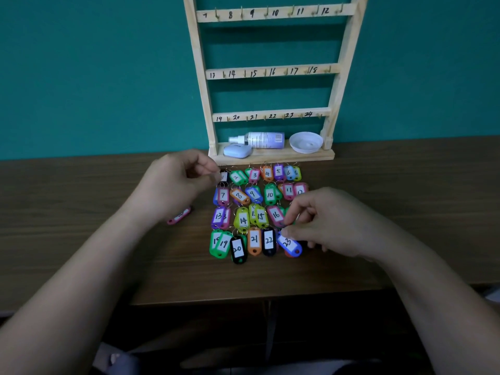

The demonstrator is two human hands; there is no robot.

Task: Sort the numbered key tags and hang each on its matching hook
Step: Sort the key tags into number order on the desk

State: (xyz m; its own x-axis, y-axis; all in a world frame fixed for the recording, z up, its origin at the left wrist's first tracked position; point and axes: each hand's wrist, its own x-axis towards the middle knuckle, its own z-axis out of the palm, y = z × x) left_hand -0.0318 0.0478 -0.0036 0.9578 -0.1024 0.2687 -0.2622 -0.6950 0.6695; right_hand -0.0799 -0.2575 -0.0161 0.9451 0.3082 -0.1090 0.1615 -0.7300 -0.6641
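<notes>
— Tags [243, 220]: location?
— Four rows on desk [81, 212], beside and under the fingers.
— Left hand [176, 182]?
— Thumb and forefinger pinched together on tag 1 [223, 176], at row's end.
— Right hand [330, 226]?
— Fingers curled over tag 23 [289, 242], thumb touching it; grip cannot be told.
— Strays?
— Pink tag [180, 215], under left wrist.

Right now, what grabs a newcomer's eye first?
Coloured numbered key tags lie in neat rows mid-table, before a wooden hook rack whose visible hooks are all bare. The left hand pinches at tag 1; the right hand touches tag 23.
</notes>
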